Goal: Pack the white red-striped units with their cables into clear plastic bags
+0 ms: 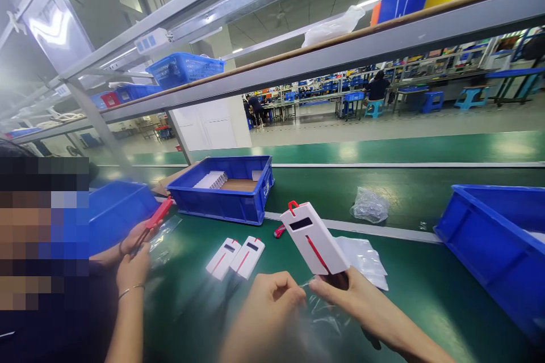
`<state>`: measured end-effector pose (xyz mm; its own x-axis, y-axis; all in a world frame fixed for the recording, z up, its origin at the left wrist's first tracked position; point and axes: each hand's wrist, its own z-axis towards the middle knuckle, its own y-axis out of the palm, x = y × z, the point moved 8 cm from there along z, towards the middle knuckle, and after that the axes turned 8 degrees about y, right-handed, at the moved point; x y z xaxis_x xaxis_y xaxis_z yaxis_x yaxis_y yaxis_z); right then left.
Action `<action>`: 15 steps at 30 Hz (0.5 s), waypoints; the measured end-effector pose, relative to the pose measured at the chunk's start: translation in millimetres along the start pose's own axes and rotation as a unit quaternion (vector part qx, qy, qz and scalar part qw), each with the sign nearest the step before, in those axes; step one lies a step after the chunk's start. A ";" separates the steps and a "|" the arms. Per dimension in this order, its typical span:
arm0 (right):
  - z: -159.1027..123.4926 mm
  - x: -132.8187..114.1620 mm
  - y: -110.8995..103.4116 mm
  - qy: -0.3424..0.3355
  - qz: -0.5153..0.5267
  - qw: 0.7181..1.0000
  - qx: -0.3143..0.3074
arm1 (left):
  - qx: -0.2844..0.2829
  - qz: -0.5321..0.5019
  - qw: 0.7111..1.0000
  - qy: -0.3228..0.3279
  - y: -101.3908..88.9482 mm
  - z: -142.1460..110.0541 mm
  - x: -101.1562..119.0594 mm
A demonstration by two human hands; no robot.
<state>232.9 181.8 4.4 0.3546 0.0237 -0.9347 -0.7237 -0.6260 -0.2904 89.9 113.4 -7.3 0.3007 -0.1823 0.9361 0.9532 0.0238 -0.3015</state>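
My right hand (346, 294) grips the lower end of a white power bank (313, 236) with a red strap and a dark window, holding it tilted above the green table. My left hand (272, 295) is closed in a pinch on a clear plastic bag (320, 312) just below the power bank. Two more white power banks (236, 257) lie side by side on the table to the left of my hands. A stack of flat clear bags (367, 261) lies behind the held power bank.
A co-worker's hands (135, 249) at the left hold a red item (159, 214). Blue bins stand at centre back (225, 188), far left (114, 210) and right (494, 238). A crumpled clear bag (369, 205) lies on the conveyor belt. Shelving runs overhead.
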 end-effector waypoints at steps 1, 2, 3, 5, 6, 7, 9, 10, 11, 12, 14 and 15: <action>-0.4 -0.6 0.1 0.001 -0.003 1.000 -0.001 | -0.004 -0.013 1.000 -0.006 1.1 0.1 -2.0; -0.5 -1.1 0.5 0.001 -0.007 1.000 -0.003 | -0.007 -0.025 1.000 -0.013 2.0 0.4 -4.2; -0.5 -1.4 1.0 0.000 -0.012 1.000 -0.007 | -0.008 -0.034 0.999 -0.020 2.6 0.9 -6.1; 0.1 -1.4 2.2 -0.002 -0.023 1.000 -0.017 | -0.005 -0.044 0.999 -0.027 2.3 2.4 -7.8; 0.4 -1.2 2.6 -0.004 -0.030 0.999 -0.023 | 0.000 -0.044 0.999 -0.028 0.7 3.2 -7.5; 0.5 -0.9 2.5 -0.005 -0.038 0.999 -0.029 | 0.006 -0.041 0.999 -0.029 -1.7 3.8 -6.6; 0.1 0.3 0.3 -0.006 -0.057 0.997 -0.043 | 0.019 -0.033 0.999 -0.033 -9.2 4.0 -4.3; -0.4 1.1 -1.9 -0.005 -0.065 0.997 -0.050 | 0.024 -0.028 0.999 -0.037 -14.2 3.4 -3.7; -0.8 2.3 -5.3 -0.002 -0.076 0.996 -0.054 | 0.029 -0.023 0.998 -0.041 -19.9 2.5 -3.5; -1.2 3.3 -10.1 0.000 -0.089 0.995 -0.052 | 0.033 -0.018 0.998 -0.045 -26.1 1.2 -3.9; -1.3 3.5 -23.8 -0.004 -0.126 0.992 -0.026 | 0.040 -0.010 0.998 -0.050 -39.3 -1.8 -6.4; -1.1 2.7 -31.9 -0.009 -0.154 0.988 -0.003 | 0.044 -0.005 0.998 -0.052 -46.0 -3.4 -8.1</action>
<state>257.6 200.9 11.3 0.5465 0.2279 -0.8058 -0.5797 -0.5915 -0.5604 43.5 110.4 -1.6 0.2893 -0.0799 0.9539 0.9536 0.1106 -0.2800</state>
